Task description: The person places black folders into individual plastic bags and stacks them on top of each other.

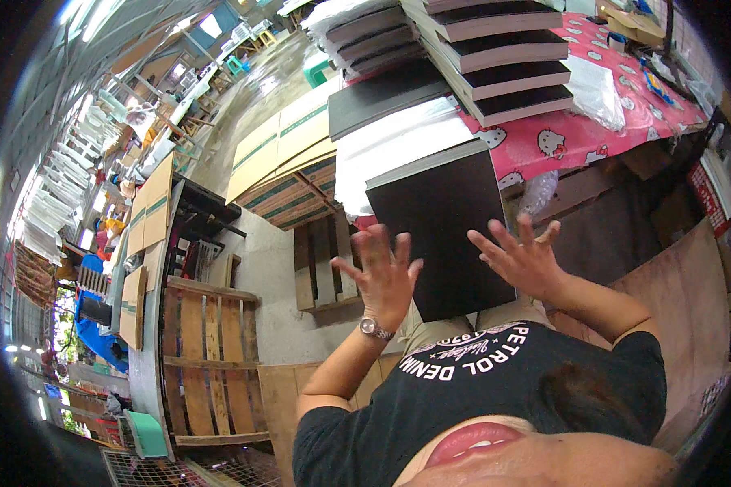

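A large, thick black-covered book [440, 235] slopes from the table edge down to my lap, its pale page edges along the far end. To its left my left hand [379, 276] is raised with the fingers spread and the palm showing; a wristwatch [369, 327] is on that wrist. My right hand [524, 260] is held over the book's right side, fingers also apart. Neither hand grips anything, and whether the right one touches the cover I cannot tell. Beyond the book lies a white sheet [398, 142] on the table.
A tall stack of black books [516, 73] stands on a pink patterned tablecloth [536, 150]. Another black cover [386, 97] lies left of it, near plastic-wrapped books [365, 32]. Flattened cardboard boxes [288, 150] are piled at the left, with wooden pallets [211, 361] below.
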Demonstrator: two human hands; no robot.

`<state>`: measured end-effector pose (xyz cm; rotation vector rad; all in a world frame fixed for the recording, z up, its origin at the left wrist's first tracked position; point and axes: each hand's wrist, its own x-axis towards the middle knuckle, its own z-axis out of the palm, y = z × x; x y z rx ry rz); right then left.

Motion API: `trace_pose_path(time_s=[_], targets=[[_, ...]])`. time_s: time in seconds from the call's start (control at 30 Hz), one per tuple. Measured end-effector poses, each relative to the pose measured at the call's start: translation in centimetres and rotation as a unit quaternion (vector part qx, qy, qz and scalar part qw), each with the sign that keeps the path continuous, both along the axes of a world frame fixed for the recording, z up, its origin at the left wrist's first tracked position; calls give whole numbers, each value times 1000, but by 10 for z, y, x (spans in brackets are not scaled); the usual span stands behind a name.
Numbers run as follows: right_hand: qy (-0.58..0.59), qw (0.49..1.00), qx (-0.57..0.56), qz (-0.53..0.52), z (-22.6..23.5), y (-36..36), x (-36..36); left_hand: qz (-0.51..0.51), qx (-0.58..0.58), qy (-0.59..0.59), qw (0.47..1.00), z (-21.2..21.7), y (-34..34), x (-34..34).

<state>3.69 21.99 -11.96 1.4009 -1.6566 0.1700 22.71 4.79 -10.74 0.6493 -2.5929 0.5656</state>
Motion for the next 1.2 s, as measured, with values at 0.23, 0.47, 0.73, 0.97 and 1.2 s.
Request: trace_pose_path(time_s=[0.23,0.47,0.73,0.97,1.2], targets=[[-698,662,-56,267,18,-17,-2,-350,758,505,218,50,1,-2],[-877,82,150,448,19,-18,-3,-317,705,-78,629,19,-11,21],[-683,656,72,313,30,-22,6,-123,385,253,879,38,-20,17],[-284,882,365,89,29,-20,9,-104,734,-144,656,14,-13,19],[-379,894,-180,158,31,-18,5,-127,47,468,873,24,-21,18]])
